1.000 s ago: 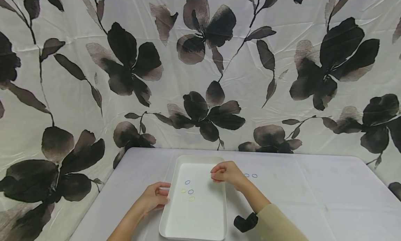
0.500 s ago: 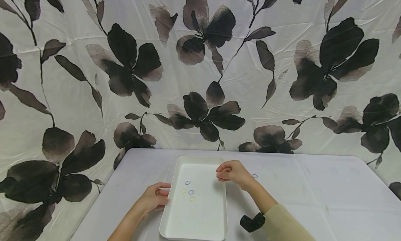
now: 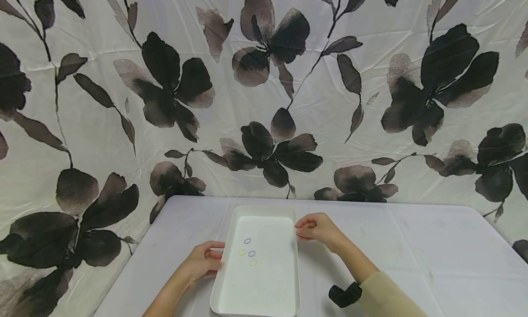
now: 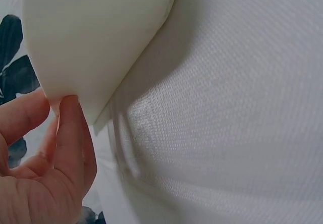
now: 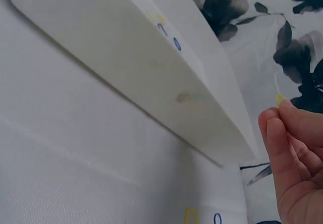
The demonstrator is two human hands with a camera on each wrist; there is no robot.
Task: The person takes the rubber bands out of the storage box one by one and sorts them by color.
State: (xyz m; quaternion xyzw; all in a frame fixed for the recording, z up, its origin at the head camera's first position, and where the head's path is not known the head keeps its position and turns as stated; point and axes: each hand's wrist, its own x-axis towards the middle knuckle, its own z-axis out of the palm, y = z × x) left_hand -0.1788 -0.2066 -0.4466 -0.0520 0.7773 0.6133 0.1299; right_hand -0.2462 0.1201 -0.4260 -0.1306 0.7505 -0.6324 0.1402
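Note:
A white tray [image 3: 264, 287] [image 4: 101, 32] [image 5: 126, 47] lies on the table. Several small blue and yellow rings [image 3: 249, 253] [image 5: 169, 32] lie in it. My left hand [image 3: 206, 259] [image 4: 50, 148] grips the tray's left rim, thumb on the edge. My right hand [image 3: 315, 227] [image 5: 295, 143] hovers just past the tray's right rim with curled fingers, pinching a small yellow ring [image 5: 279, 99]. A yellow ring [image 5: 191, 216] and a blue ring [image 5: 217, 218] lie on the cloth near that hand; in the head view the hand hides them.
The table [image 3: 412, 253] wears a pale cloth and ends against a hanging curtain [image 3: 264, 101] printed with dark flowers. A black wrist-worn device [image 3: 344, 295] sits on my right forearm. The table's left edge runs close to my left arm.
My right hand has moved rightward from above the tray's right side to just outside its rim, covering the rings on the cloth. The left hand and tray have stayed put.

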